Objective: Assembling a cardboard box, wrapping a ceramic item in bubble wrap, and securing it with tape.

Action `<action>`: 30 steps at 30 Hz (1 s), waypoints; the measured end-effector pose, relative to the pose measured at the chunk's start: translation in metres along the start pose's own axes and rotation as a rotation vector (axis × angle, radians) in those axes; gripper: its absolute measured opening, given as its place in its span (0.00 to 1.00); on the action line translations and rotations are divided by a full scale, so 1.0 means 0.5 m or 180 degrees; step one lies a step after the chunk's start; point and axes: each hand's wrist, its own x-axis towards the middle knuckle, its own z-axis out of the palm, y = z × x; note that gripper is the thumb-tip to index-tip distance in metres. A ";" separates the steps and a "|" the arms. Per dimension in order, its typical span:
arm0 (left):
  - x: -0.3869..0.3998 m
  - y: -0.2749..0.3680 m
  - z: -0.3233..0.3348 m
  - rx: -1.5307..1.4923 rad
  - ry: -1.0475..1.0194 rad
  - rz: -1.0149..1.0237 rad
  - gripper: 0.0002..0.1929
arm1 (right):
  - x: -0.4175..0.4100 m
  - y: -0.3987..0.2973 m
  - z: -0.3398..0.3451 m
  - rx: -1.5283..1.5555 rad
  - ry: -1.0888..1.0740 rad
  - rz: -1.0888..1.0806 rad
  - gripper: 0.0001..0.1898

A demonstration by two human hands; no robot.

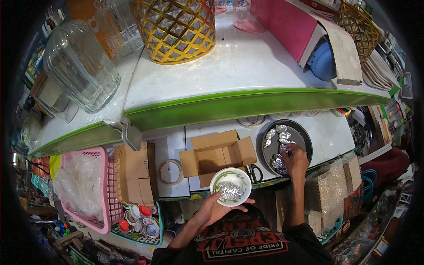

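My left hand [212, 209] supports a small white bowl [244, 193] with a green leaf pattern, its thumb at the rim. Inside the bowl lie silver fluted metal moulds [231, 191], like small tart tins. To the right, my right hand [295, 159] reaches into a round dark pan [304, 134] on the lower shelf. More silver fluted moulds [284, 135] lie in that pan, loose and in small stacks. My right fingertips are curled among these moulds; whether they pinch one is hidden.
An open cardboard box [217, 159] stands behind the bowl, with black-handled scissors [255, 173] and a tape roll [170, 172] nearby. The green-edged upper shelf [248, 102] overhangs the lower one. At left are a closed carton [132, 175] and a pink basket [106, 195] of clear plastic wrap.
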 end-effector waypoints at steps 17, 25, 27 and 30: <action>0.003 0.012 0.012 0.0222 0.0313 -0.0046 0.40 | -0.052 -0.110 -0.101 0.3074 0.0187 -0.0526 0.06; -0.004 0.003 -0.003 -0.0081 -0.0024 0.0174 0.31 | -0.110 -0.262 -0.122 0.2300 -0.0358 -0.2586 0.12; -0.009 0.000 -0.006 -0.0113 -0.0046 0.0241 0.30 | -0.097 -0.274 -0.119 0.2136 -0.0428 -0.2872 0.12; -0.018 -0.001 -0.008 -0.0134 0.0027 0.0326 0.30 | -0.089 -0.289 -0.111 0.1799 -0.0562 -0.3433 0.12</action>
